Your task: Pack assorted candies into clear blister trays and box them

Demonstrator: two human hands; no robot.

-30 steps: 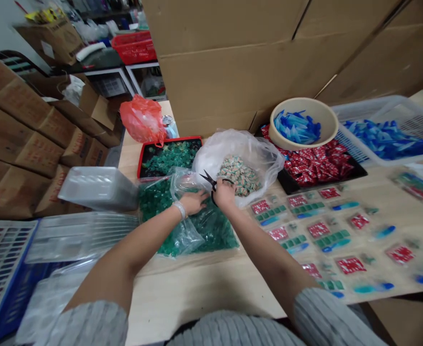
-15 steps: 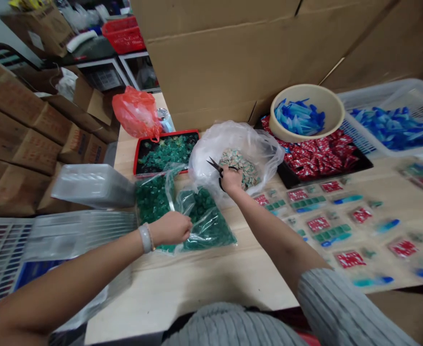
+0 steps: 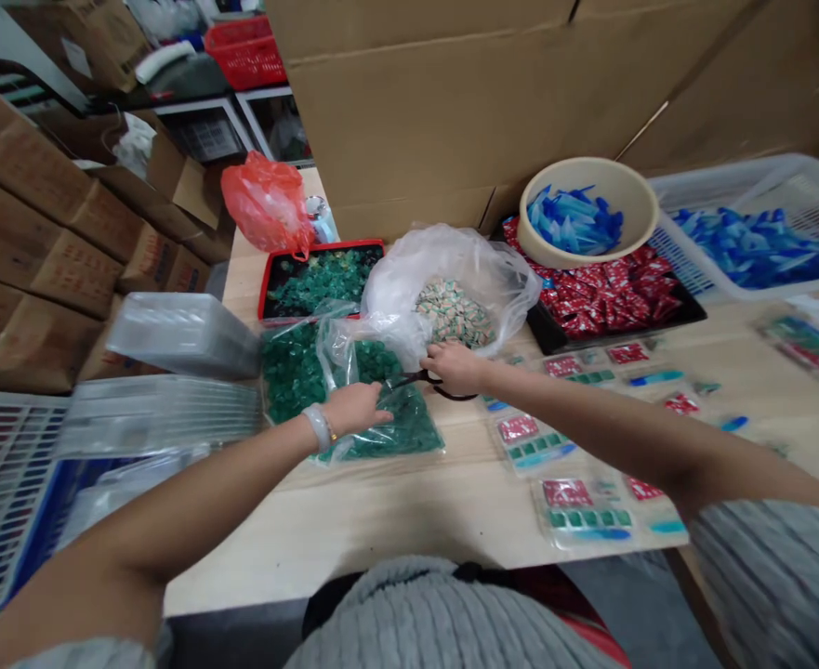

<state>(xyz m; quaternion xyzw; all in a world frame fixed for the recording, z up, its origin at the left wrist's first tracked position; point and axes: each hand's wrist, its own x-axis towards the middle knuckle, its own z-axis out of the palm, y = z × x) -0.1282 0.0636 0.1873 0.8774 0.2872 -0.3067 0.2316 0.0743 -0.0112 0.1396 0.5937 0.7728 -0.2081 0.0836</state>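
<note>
Hemmed by clear trays (image 3: 186, 339) at left, white bag (image 3: 443, 269) behind, packets (image 3: 534, 437) at right; bare table (image 3: 409, 520) only toward the near edge. Pinches the green bag (image 3: 388, 427) with the left hand (image 3: 359, 407), fingers pressed together. Grips scissors (image 3: 409, 379) in the right hand (image 3: 456, 367), fingers curled on the handles, low over the bag, long axis left-right, tips pointing left.
</note>
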